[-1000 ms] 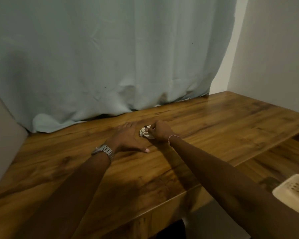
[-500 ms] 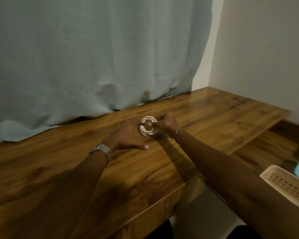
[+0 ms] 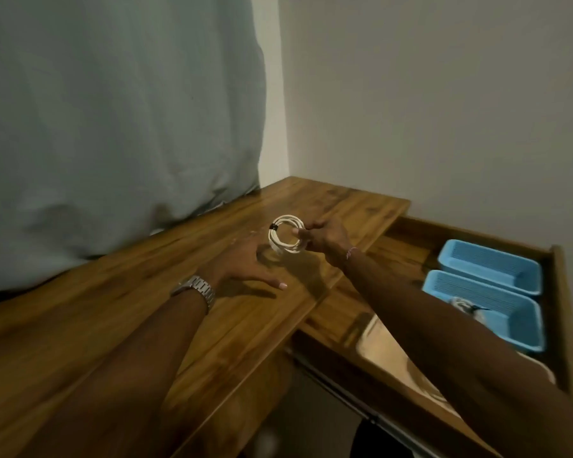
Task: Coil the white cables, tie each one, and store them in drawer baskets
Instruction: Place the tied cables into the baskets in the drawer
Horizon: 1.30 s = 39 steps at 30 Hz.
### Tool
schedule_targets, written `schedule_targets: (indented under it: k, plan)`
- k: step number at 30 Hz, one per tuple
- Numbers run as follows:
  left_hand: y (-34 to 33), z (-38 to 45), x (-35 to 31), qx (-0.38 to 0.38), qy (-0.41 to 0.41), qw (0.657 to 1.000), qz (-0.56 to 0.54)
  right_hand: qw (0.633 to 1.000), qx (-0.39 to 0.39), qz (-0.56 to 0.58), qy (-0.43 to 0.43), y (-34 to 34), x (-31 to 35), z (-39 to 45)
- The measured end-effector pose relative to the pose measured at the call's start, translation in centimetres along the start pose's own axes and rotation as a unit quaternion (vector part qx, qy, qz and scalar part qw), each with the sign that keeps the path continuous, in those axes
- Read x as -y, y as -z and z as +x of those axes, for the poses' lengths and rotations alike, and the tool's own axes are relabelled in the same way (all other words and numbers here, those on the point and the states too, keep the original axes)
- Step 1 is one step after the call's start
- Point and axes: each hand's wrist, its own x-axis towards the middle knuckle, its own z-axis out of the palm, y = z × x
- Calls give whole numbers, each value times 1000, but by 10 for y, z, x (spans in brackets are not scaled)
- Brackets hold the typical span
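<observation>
Now, in the head view, the white cable (image 3: 286, 238) is a neat round coil of several loops, bound at its nine o'clock side by a small dark tie (image 3: 273, 227). The right hand (image 3: 325, 239) has its grip pinched on the coil's three o'clock edge, thumb and fingertips curled around the strands, and carries it just clear of the desk (image 3: 166, 312). The left hand (image 3: 245, 264) lies at the coil's seven o'clock, its grip released, fingers spread flat on the wood; a metal watch (image 3: 197, 290) sits on that wrist.

Compared with half a second ago, the coil has risen off the wood and stands more upright, while the left hand has stayed flat. The view has swung rightward, so the open drawer (image 3: 470, 325) at four o'clock now shows two blue baskets (image 3: 490, 269) side by side instead of a cream one's corner. The nearer basket (image 3: 497, 312) holds another tied white bundle (image 3: 467, 305), partly hidden by the right forearm.

The coil, being a ring, has no long axis; its open face tilts toward the camera, and the tied side points away from the holding hand, toward the curtain (image 3: 113, 127).
</observation>
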Motion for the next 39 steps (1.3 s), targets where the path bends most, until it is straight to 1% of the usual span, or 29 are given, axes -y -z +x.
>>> schedule_targets:
  k: [3, 7, 12, 15, 18, 22, 25, 29, 34, 37, 39]
  plan:
    - [-21, 36, -32, 19, -37, 999, 4, 999, -36, 4, 0, 57, -3, 8]
    - [-51, 86, -79, 52, -67, 996, 25, 994, -107, -5, 0, 134, -11, 15]
    - [-91, 138, -135, 82, -113, 990, 28, 986, -165, 2, -12, 217, -22, 11]
    - [-119, 171, -157, 83, -126, 988, 25, 978, -206, -6, -13, 262, -27, 7]
    - [-147, 200, -184, 68, -103, 992, 17, 969, -245, -10, -11, 306, -35, 1]
    - [-185, 234, -216, 36, -90, 995, -25, 957, -288, -7, -28, 359, -51, -6]
    - [-212, 258, -231, 43, -69, 995, -53, 950, -309, -18, -38, 389, -61, -8]
    - [-249, 294, -238, 65, -51, 995, -54, 930, -359, -54, -66, 422, -79, 2]
    - [-284, 326, -238, 72, 7, 996, -60, 929, -353, -53, -101, 435, -97, 22]
    - [-296, 338, -236, 63, 64, 992, -89, 939, -314, -70, -124, 435, -105, 37]
    - [-290, 345, -240, 49, 105, 989, -95, 935, -300, -93, -162, 438, -101, 47]
